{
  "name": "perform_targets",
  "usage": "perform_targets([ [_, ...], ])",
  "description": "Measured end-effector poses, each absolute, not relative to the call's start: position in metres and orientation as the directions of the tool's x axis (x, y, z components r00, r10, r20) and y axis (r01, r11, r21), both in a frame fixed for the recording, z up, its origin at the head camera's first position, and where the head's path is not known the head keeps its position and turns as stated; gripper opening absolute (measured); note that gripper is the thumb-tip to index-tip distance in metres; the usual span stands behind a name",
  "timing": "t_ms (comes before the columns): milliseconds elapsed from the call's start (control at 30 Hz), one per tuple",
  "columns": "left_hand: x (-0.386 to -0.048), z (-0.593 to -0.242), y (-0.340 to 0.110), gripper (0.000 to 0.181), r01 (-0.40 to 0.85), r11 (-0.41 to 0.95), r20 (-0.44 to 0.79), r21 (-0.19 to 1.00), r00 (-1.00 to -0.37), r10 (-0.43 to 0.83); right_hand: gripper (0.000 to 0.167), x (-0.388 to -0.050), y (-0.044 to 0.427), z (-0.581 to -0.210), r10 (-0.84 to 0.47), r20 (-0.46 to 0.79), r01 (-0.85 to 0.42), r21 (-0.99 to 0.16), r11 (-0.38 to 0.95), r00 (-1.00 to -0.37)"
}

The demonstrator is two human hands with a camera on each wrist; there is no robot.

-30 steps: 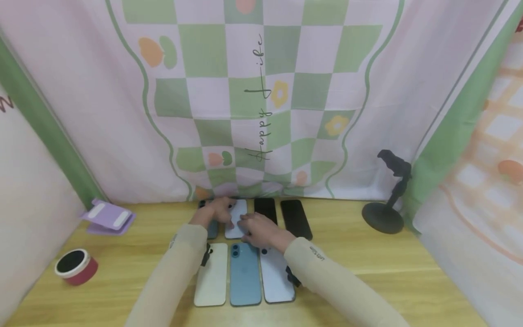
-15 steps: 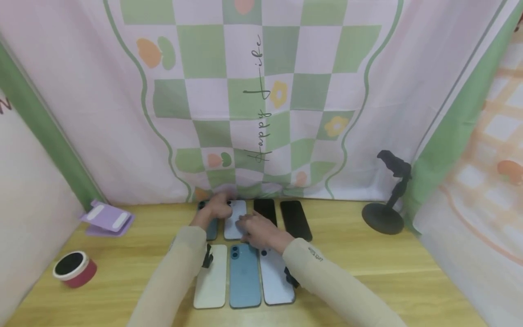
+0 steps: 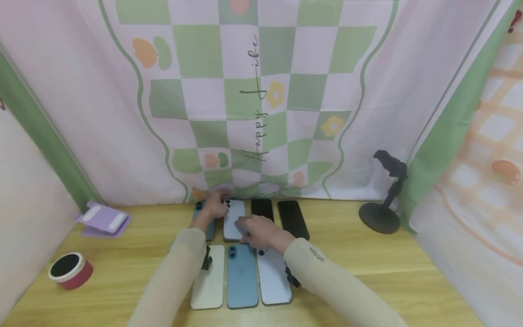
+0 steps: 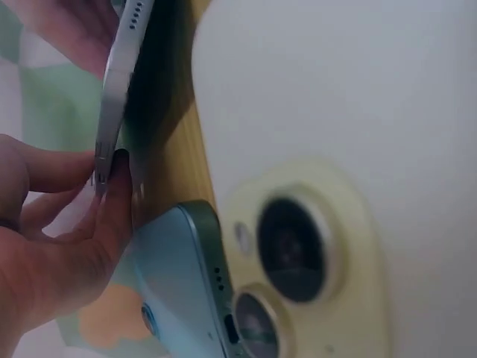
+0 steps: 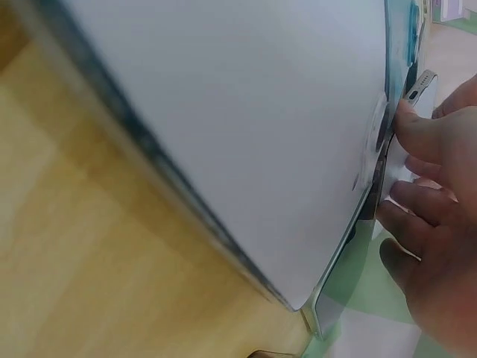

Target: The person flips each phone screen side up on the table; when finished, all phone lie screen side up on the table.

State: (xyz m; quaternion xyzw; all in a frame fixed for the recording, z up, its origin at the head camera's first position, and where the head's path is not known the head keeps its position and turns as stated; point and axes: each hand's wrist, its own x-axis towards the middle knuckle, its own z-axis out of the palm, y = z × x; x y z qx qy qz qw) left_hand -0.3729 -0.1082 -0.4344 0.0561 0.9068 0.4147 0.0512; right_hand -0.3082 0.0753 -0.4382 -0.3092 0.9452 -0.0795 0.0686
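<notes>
In the back row a pale lilac-white phone (image 3: 234, 227) lies between my hands, camera end away from me. My left hand (image 3: 215, 205) is at its upper left corner; in the left wrist view, thumb and fingers of my left hand (image 4: 63, 239) pinch the end of the pale phone (image 4: 118, 89). My right hand (image 3: 261, 230) is at its lower right. The right wrist view shows my right hand (image 5: 440, 209) with its thumb and fingers around the pale phone (image 5: 425, 91). A blue-green phone (image 3: 210, 230) is partly behind my left hand.
In front lie a cream phone (image 3: 207, 290), a blue phone (image 3: 243, 279) and another pale phone (image 3: 275, 284). Two black phones (image 3: 262, 207) (image 3: 294, 219) are at the back right. A purple stand (image 3: 105, 220) and red-white jar (image 3: 72, 271) are left, a black stand (image 3: 380, 218) right.
My left hand has moved up from across the pale phone to its upper left corner, uncovering more of its back. The right hand stays near the lower end.
</notes>
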Motion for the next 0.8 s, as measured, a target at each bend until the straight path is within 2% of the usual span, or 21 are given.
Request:
perform_targets([
  [167,-0.3715,-0.4334,-0.1107,0.062,-0.016,0.669,-0.094,0.743,-0.992,0.081,0.052,-0.3073,0.0746,-0.4375,-0.588,-0.09,-0.567,-0.182,0.803,-0.804],
  [533,-0.3734,-0.4373,-0.1132,0.063,-0.042,0.649,-0.139,0.759,-0.985,0.099,0.054,-0.3053,0.0763,-0.4348,-0.582,-0.097,-0.549,-0.238,0.802,-0.808],
  [667,-0.3732,-0.4347,-0.1118,0.06,-0.065,0.614,-0.141,0.787,-0.987,0.077,0.053,-0.3059,0.0794,-0.4343,-0.584,-0.07,-0.54,-0.307,0.784,-0.808],
  [800,-0.3729,-0.4309,-0.1117,0.056,-0.061,0.612,-0.126,0.788,-0.99,0.063,0.049,-0.308,0.0816,-0.4337,-0.571,-0.042,-0.498,-0.441,0.747,-0.82],
])
